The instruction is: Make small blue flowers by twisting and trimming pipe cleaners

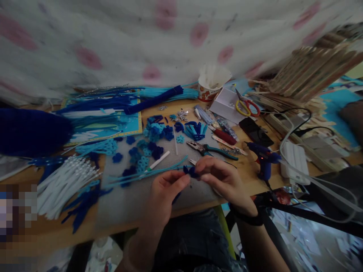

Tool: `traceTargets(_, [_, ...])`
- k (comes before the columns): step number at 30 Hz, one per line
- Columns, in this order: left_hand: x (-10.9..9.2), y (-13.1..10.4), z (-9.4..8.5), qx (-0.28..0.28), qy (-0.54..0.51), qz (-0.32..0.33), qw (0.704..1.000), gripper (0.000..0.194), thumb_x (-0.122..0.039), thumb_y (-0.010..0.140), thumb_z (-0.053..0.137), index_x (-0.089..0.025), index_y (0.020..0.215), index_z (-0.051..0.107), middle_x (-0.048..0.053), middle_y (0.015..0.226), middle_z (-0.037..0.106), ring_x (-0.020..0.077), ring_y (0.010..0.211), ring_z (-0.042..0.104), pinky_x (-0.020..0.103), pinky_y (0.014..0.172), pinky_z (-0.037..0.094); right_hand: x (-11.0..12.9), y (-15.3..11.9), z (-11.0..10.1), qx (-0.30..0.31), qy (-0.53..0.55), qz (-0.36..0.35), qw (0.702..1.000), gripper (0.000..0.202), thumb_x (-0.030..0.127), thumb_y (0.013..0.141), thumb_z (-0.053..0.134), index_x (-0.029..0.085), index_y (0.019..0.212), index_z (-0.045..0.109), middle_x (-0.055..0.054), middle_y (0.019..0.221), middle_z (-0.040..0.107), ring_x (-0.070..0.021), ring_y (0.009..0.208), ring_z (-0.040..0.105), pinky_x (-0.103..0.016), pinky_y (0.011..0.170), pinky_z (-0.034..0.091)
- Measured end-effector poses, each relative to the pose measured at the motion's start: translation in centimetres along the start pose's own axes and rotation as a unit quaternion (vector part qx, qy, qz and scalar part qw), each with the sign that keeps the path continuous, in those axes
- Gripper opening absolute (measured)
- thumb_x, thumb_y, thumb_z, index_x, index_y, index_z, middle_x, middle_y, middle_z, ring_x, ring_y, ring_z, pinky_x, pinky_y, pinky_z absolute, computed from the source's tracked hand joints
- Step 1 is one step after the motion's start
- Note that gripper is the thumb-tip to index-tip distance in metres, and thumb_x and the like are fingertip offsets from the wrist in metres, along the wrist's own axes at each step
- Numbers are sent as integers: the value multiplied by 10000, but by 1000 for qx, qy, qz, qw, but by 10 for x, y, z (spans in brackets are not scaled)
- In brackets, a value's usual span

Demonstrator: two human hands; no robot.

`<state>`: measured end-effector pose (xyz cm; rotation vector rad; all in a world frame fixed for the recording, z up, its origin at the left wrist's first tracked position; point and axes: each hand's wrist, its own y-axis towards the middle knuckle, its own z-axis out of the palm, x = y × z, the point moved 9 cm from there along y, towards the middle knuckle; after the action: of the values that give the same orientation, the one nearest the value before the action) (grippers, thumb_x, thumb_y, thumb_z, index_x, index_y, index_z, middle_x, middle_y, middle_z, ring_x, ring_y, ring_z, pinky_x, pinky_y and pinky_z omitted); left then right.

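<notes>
Between my two hands is a small dark blue pipe-cleaner piece, bent into petal-like loops. My left hand pinches its left side between thumb and fingers. From the right, my right hand has its thumb and fingertips closed on the other side. Both hands are above the front of a grey mat. Just beyond them lie light blue pipe cleaners, a white marker and pliers with teal handles. Blue and turquoise fuzzy flowers are grouped farther back on the mat.
At right are a blue glue gun, a black phone, a white power strip with cables, and scissors by a white box. A paper cup stands behind. White stems and pipe-cleaner bundles lie left.
</notes>
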<state>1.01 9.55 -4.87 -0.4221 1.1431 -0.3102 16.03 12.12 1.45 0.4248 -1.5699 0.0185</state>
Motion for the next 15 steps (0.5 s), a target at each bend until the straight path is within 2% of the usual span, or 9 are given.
traceTargets(4, [-1, -1, -3, -22, 19, 37, 999, 94, -265, 632, 859, -224, 676, 788, -14, 638, 729, 134, 618, 619, 253, 645, 493, -9, 2, -6, -30, 73, 25, 997, 122, 332, 972, 669, 258, 1048, 731, -4, 883, 696, -118, 721, 666, -233, 672, 552])
traceTargets(9, [-4, -2, -2, -19, 32, 52, 998, 105, -270, 630, 861, -221, 677, 782, -12, 645, 737, 141, 625, 635, 258, 645, 514, -7, 12, 7, 22, 72, 16, 997, 132, 355, 924, 728, 223, 931, 735, -22, 908, 659, -143, 838, 633, -257, 742, 532])
traceTargets(15, [-2, -2, 1, 10, 57, 30, 998, 123, -274, 616, 873, -203, 636, 775, -5, 625, 729, 124, 609, 619, 229, 610, 487, -14, 12, 14, 73, 77, 57, 993, 273, 454, 927, 700, 198, 838, 677, -4, 807, 592, -135, 715, 545, -247, 635, 469])
